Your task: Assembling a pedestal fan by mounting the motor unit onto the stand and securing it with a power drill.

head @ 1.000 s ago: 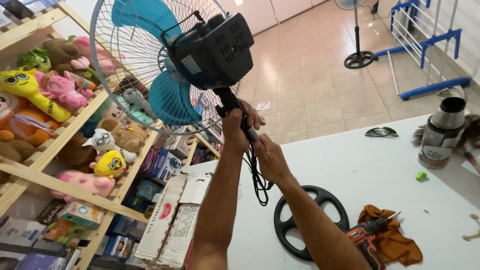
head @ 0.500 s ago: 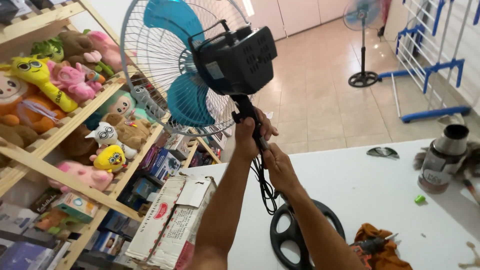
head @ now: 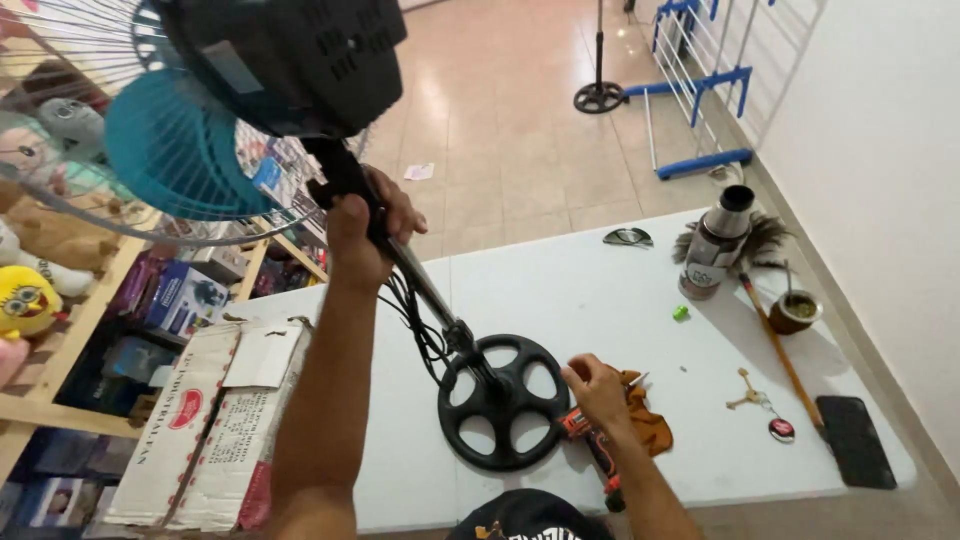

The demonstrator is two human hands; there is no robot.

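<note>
My left hand [head: 362,230] grips the neck of a pedestal fan just under its black motor housing [head: 290,60] and holds it tilted over the white table [head: 580,290]. Teal blades [head: 170,150] sit inside the wire guard. The metal pole [head: 425,290] slants down to the round black base [head: 503,400], which rests on the table, and a black cord [head: 420,335] hangs along the pole. My right hand [head: 597,390] is down beside the base. Its fingers curl over a red and black power drill [head: 598,455] that lies against an orange cloth [head: 648,420].
A steel flask [head: 712,245], a small cup [head: 795,312], a long stick [head: 780,345], keys [head: 755,400] and a black phone [head: 855,440] lie at the table's right. A cardboard box [head: 210,420] and toy shelves [head: 30,300] stand at the left. A drying rack [head: 700,100] is on the floor beyond.
My right hand has left the fan's pole and dropped to the drill by the base. The fan has tipped closer to me, with its base now on the table.
</note>
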